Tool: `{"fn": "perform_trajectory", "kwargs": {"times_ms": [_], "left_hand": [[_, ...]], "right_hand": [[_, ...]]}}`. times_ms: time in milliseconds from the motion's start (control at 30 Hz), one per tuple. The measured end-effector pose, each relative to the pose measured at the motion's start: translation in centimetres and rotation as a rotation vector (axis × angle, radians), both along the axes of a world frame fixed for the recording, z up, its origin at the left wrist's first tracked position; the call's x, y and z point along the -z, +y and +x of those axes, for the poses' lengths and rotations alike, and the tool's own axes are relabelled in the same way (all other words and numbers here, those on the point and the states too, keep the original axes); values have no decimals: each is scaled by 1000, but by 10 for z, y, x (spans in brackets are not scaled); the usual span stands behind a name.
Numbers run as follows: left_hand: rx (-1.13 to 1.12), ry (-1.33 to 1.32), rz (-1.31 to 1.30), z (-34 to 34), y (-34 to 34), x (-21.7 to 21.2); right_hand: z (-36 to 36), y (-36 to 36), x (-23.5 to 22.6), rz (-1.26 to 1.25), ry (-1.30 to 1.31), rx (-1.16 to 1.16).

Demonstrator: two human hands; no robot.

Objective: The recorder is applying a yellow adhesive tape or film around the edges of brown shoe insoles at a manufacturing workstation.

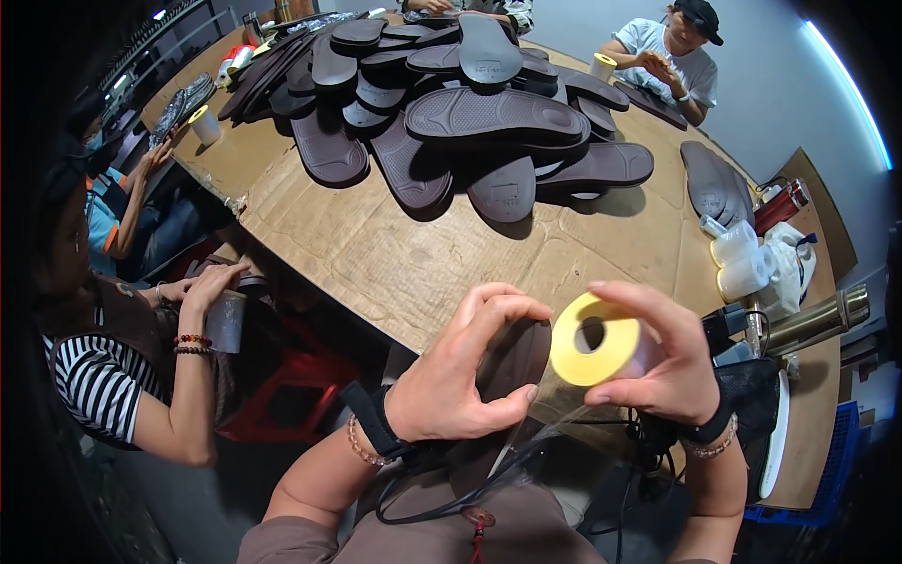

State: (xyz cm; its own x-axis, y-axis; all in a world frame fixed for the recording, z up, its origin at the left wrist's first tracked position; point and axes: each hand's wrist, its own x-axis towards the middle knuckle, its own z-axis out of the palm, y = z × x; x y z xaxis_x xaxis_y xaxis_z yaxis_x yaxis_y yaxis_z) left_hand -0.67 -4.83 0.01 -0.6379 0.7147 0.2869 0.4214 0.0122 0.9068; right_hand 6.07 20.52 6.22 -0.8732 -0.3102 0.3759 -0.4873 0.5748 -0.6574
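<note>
Big round table (395, 254) topped with worn brown cardboard. Pale grey wall (780, 85) behind, bright strip light (850, 89) running along it at upper right. Red stool (291, 395) below table edge on the left, blue crate (832, 470) at lower right. Dark shelving (160, 38) upper left.

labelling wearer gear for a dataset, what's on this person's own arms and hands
Both forearms are bare, no sleeves. The left hand has a black strap around the wrist and a thin beaded bracelet below it. The right hand has a black wrist strap and a beaded bracelet too. Thin black cables run between the wrists.
</note>
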Motion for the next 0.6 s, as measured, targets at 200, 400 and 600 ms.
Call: {"fn": "perform_trajectory", "kwargs": {"times_ms": [200, 400, 600], "left_hand": [[26, -24, 42, 4, 0, -6], [29, -11, 23, 6, 0, -8], [26, -21, 39, 7, -1, -6]], "right_hand": [[6, -14, -18, 282, 470, 285], [-10, -19, -10, 298, 451, 295], [-12, -22, -4, 226, 390, 333]]}}
